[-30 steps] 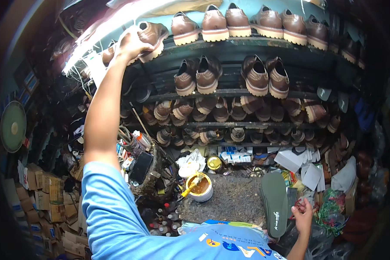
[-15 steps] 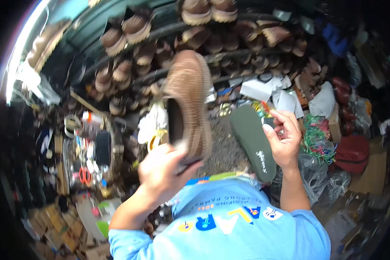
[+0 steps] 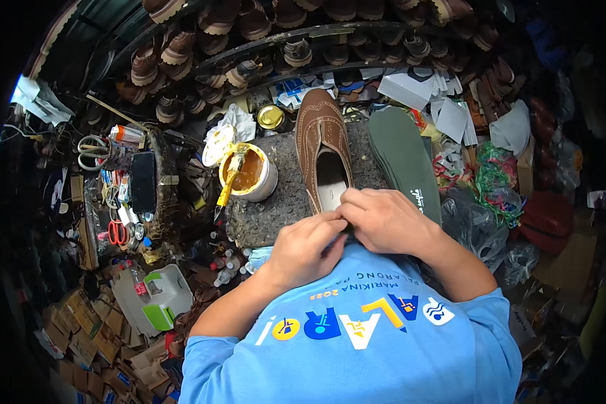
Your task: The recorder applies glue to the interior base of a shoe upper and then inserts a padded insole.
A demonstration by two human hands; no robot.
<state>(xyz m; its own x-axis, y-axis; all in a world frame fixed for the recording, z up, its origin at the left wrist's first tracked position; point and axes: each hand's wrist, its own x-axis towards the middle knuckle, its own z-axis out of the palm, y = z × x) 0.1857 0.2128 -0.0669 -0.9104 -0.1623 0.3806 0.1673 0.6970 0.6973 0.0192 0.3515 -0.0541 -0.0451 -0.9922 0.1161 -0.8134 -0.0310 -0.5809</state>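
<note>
A brown wingtip shoe [image 3: 320, 131] with pale stitching lies toe away from me, its opening and light lining facing up. At its heel end, my left hand [image 3: 308, 246] has its fingers curled against the back edge. My right hand [image 3: 387, 219] meets it there, fingertips pinching the heel rim. The hands hide most of the heel. Dark green insoles [image 3: 400, 151], seemingly stacked, rest just right of the shoe, partly behind my right hand. Left of the shoe stands a white tub [image 3: 268, 178] of amber paste, a yellow-handled brush [image 3: 230, 180] leaning across its rim.
Under the tub is a rough dark block [image 3: 283, 145]. A small yellow-lidded jar [image 3: 271, 118] sits behind. Shelves of brown shoes [image 3: 252, 23] run along the back. At left, a cluttered tray holds red-handled scissors [image 3: 118, 232] and a phone [image 3: 143, 182]. Plastic bags [image 3: 481, 232] bunch at right.
The shoe has come down from its raised position in my left hand. My right hand has moved left from beside the insoles to the shoe's heel, joining my left hand.
</note>
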